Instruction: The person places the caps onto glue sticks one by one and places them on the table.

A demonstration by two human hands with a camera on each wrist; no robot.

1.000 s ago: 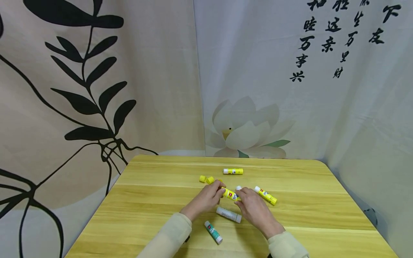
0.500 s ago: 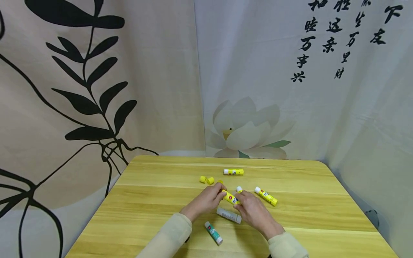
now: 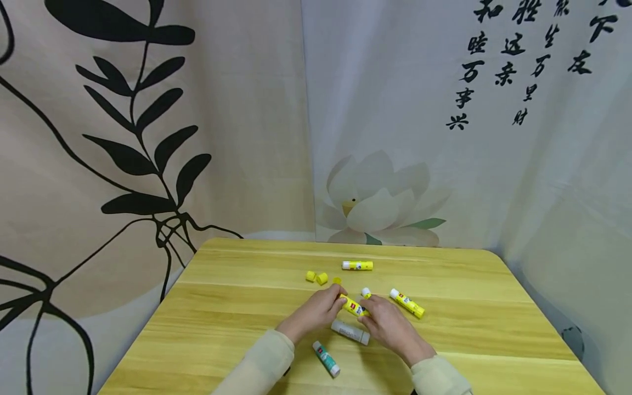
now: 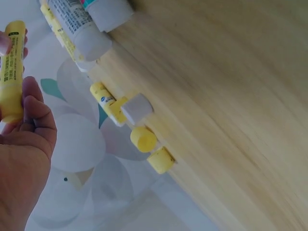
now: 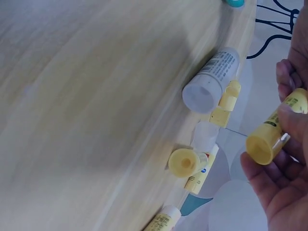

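Both hands hold one yellow glue stick [image 3: 354, 306] just above the table, at a slant. My left hand [image 3: 316, 311] pinches its left end between thumb and fingers. Around the other end curl the fingers of my right hand [image 3: 390, 329]. In the right wrist view the glue stick's near end [image 5: 260, 149] looks like a hollow yellow rim. Below the hands lies a larger grey-white glue stick [image 3: 350, 332]. Partly hidden behind the right hand is another yellow one with a white end [image 3: 366, 293].
Yellow caps [image 3: 322, 278] lie beyond the left hand. A yellow glue stick [image 3: 357, 265] lies farther back, another [image 3: 407, 303] right of the right hand. Nearer the person lies a teal glue stick [image 3: 326, 359]. Printed curtains [image 3: 247, 137] hang behind the wooden table [image 3: 469, 318].
Both hands, with the yellow glue stick between them, have come slightly nearer the person. A yellow cap behind the left fingers shows more. The loose glue sticks lie as before.
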